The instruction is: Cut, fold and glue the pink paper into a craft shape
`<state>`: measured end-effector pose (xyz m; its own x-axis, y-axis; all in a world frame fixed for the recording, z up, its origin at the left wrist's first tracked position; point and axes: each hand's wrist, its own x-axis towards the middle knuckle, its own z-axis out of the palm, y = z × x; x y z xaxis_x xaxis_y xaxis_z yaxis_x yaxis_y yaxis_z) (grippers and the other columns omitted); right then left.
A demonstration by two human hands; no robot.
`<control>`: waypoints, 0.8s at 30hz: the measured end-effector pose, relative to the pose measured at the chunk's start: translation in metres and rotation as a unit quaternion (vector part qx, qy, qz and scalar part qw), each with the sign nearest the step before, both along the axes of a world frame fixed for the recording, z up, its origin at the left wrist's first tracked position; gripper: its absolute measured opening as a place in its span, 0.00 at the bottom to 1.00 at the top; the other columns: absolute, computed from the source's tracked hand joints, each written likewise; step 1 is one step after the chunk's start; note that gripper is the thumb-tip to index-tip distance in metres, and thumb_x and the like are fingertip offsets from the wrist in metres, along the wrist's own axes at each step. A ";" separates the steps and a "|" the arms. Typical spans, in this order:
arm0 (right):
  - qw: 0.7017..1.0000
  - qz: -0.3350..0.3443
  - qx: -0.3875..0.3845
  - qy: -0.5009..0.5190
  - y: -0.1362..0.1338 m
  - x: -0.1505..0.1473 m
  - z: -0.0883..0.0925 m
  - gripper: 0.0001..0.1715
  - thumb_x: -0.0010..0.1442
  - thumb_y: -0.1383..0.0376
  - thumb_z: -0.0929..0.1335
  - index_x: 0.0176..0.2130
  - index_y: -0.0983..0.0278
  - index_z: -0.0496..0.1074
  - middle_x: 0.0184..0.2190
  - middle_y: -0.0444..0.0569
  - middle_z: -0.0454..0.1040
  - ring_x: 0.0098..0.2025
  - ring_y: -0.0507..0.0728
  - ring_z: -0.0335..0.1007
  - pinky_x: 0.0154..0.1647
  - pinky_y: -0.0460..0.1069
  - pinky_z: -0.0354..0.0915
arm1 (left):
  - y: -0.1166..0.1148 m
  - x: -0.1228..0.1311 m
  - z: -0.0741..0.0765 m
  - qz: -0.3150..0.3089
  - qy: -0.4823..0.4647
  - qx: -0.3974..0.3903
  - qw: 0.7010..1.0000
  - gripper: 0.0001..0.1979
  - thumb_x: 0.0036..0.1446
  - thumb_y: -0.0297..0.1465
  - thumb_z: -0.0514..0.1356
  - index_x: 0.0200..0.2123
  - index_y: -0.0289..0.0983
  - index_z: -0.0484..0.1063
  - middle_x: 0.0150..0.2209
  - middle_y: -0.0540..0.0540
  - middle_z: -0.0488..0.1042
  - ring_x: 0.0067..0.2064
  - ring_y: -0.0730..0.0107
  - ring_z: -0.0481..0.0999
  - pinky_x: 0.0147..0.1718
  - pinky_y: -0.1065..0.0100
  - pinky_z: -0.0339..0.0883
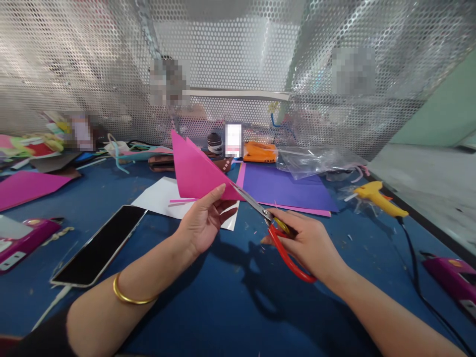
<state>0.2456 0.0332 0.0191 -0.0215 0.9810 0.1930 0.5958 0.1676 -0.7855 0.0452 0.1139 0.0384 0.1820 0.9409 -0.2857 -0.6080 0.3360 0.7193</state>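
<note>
My left hand pinches a folded piece of pink paper by its lower edge, holding it upright above the table. In my right hand is a pair of scissors with red handles. The blades point up and left and meet the paper's right corner; whether they are apart there I cannot tell. Under and behind the paper lies a white sheet with a thin pink strip across it. A purple sheet rests on pink paper, just beyond the scissors.
A smartphone with a cable lies left of my forearm. To the right sits a yellow glue gun with a black cord. An orange object and clear plastic line the back, before a perforated metal screen.
</note>
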 end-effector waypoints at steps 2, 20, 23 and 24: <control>1.000 0.000 -0.001 -0.005 0.000 0.000 -0.001 0.17 0.56 0.56 0.71 0.45 0.56 0.78 0.31 0.44 0.74 0.32 0.56 0.69 0.36 0.54 0.67 | 0.002 0.001 0.001 0.046 -0.024 -0.012 0.999 0.04 0.50 0.23 0.69 0.31 0.33 0.77 0.29 0.46 0.80 0.29 0.70 0.79 0.31 0.68 0.76; 0.999 -0.020 -0.012 -0.039 -0.002 -0.008 -0.004 0.27 0.54 0.53 0.71 0.51 0.60 0.75 0.34 0.48 0.76 0.33 0.58 0.71 0.36 0.55 0.69 | -0.001 0.008 -0.001 0.085 -0.028 -0.049 0.995 0.05 0.51 0.18 0.68 0.31 0.29 0.76 0.26 0.44 0.80 0.24 0.71 0.79 0.25 0.72 0.76; 0.999 -0.016 -0.009 -0.051 -0.002 -0.007 -0.004 0.27 0.54 0.52 0.71 0.51 0.60 0.75 0.32 0.47 0.75 0.32 0.58 0.70 0.35 0.54 0.68 | -0.002 0.008 -0.002 0.081 -0.028 -0.041 0.996 0.04 0.51 0.18 0.68 0.31 0.29 0.77 0.27 0.44 0.80 0.25 0.71 0.79 0.26 0.72 0.76; 0.998 -0.016 -0.009 -0.053 -0.002 -0.007 -0.004 0.27 0.54 0.52 0.71 0.51 0.60 0.75 0.32 0.47 0.75 0.31 0.57 0.69 0.34 0.54 0.68 | -0.002 0.009 -0.002 0.079 -0.025 -0.040 0.996 0.04 0.52 0.19 0.67 0.31 0.29 0.77 0.27 0.45 0.80 0.25 0.71 0.79 0.26 0.72 0.76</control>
<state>0.2384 0.0310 0.0150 -0.0094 0.9847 0.1742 0.6804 0.1340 -0.7205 0.0540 0.1118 0.0367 0.0492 0.9337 -0.3546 -0.6920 0.2879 0.6620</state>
